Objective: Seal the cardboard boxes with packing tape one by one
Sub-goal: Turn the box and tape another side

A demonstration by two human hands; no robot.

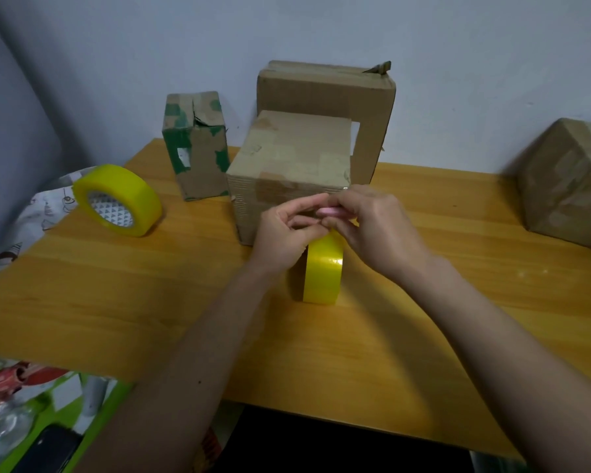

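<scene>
From the head camera, the wooden table (116,302) runs from a far edge against the wall to a near edge close to the person. The broad near half of its top carries only the two forearms and one roll; the far half is crowded.

The left hand (284,233) and right hand (372,227) meet just in front of the middle box (287,172), above a yellow tape roll (321,274) that stands on its edge near the table's centre. Both hands have their fingers curled in narrowly, fingertips together, pinching a small pink object (330,211) between them. It is blurred, and I cannot tell what it is. The right fingers also seem to touch the top of the standing roll.

Counted: two tape rolls, the second roll (116,199) lying tilted near the left edge, well apart from the hands. Four cardboard boxes: the middle one, a taller box (325,90) right behind it at the far edge, a narrow box with green patches (195,145) toward the far left corner, and a taped box (567,182) by the right edge.

Patterned cloth (31,213) lies off the left edge.
</scene>
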